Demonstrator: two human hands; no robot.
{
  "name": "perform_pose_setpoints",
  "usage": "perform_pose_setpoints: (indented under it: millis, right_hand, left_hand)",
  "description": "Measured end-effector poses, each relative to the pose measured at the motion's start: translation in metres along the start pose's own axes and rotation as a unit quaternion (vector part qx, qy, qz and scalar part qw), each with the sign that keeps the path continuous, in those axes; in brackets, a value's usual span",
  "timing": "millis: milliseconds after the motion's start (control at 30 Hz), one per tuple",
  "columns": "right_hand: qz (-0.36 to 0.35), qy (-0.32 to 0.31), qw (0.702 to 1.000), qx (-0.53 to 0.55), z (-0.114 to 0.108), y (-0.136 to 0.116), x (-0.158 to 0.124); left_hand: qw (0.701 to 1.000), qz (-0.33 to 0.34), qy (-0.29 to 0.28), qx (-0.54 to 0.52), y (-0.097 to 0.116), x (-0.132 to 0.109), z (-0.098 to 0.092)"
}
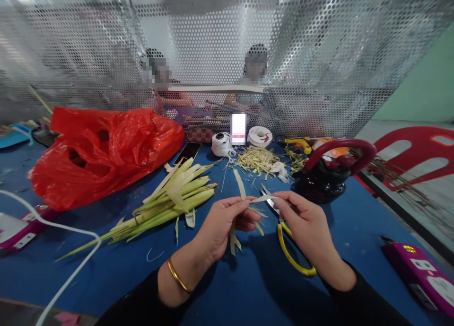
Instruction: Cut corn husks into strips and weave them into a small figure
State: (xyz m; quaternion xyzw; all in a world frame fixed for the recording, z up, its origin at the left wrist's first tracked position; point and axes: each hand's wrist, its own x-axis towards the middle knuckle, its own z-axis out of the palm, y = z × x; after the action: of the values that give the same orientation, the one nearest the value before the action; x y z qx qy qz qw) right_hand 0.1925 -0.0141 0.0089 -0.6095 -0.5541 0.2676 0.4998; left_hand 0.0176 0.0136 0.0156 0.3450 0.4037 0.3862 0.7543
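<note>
My left hand, with a gold bangle at the wrist, pinches pale leaf strips between thumb and fingers. One strip stands up above the thumb, and several ends hang below the hand. Another thin strip stretches across to my right hand, whose thumb and fingertips pinch its far end. Scissors with yellow handles lie on the table, partly hidden under my right hand. Left of my hands lies a bundle of pale green leaves.
A red plastic bag fills the back left. Cut scraps, a white thread spool and a ribbon roll sit behind. At right are a dark pot with a red handle and a purple power strip. A white cable crosses the left.
</note>
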Motion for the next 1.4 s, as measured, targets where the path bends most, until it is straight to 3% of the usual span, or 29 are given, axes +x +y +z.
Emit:
perform_pose_setpoints:
  millis: [200, 300, 400, 433, 500, 567, 633, 733, 867, 1000, 1100, 1167, 1267, 1333, 1400]
  right_hand:
    - [-0.037, 0.05, 0.998, -0.023, 0.0, 0.008, 0.001]
    - [-0.062, 0.071, 0.995, -0.044, 0.003, 0.013, 0.004]
    - [-0.069, 0.084, 0.992, -0.061, 0.007, 0.015, 0.003]
    - [-0.06, 0.059, 0.995, -0.055, 0.009, 0.014, 0.001]
    - [-0.031, -0.049, 0.998, -0.013, 0.012, 0.013, -0.002]
    - [-0.006, -0.178, 0.983, 0.041, 0.015, 0.011, -0.006]
    - [0.001, -0.255, 0.965, 0.062, 0.017, 0.009, -0.008]
    - [0.014, -0.281, 0.959, 0.038, 0.017, 0.006, -0.01]
    - [0.081, -0.297, 0.949, 0.074, 0.012, 0.001, -0.011]
    - [0.144, -0.324, 0.92, 0.164, 0.008, -0.005, -0.012]
    - [0.139, -0.357, 0.907, 0.173, 0.007, -0.008, -0.014]
    - [0.08, -0.334, 0.931, 0.125, 0.005, -0.007, -0.015]
    - [-0.071, -0.167, 0.983, -0.002, 0.002, -0.004, -0.017]
    - [-0.143, -0.046, 0.986, -0.067, 0.0, -0.002, -0.015]
    - [-0.144, -0.005, 0.987, -0.076, 0.0, -0.001, -0.011]
  left_hand:
    - [0.999, -0.042, -0.03, 0.016, -0.002, -0.001, 0.001]
    - [0.996, -0.066, -0.036, -0.043, -0.001, -0.001, 0.0]
    - [0.991, -0.082, -0.006, -0.109, 0.001, 0.0, 0.0]
    - [0.988, -0.084, 0.006, -0.128, 0.002, 0.0, 0.0]
    - [0.984, -0.078, 0.027, -0.16, 0.003, 0.0, 0.001]
    - [0.981, -0.063, 0.038, -0.181, 0.004, -0.001, 0.003]
    - [0.979, -0.049, 0.039, -0.192, 0.004, -0.002, 0.004]
    - [0.98, -0.048, 0.039, -0.191, 0.004, -0.003, 0.004]
    - [0.983, -0.052, 0.037, -0.171, 0.002, 0.001, 0.001]
    - [0.994, 0.015, 0.04, -0.101, -0.002, 0.004, -0.001]
    - [0.997, 0.049, 0.046, -0.048, -0.004, 0.005, 0.0]
    - [0.998, 0.047, 0.043, -0.02, -0.004, 0.004, 0.0]
    - [0.999, 0.011, 0.018, 0.026, -0.005, 0.002, 0.0]
    - [0.997, -0.026, -0.02, 0.065, -0.007, 0.0, 0.001]
    - [0.991, -0.06, -0.064, 0.098, -0.011, -0.001, 0.002]
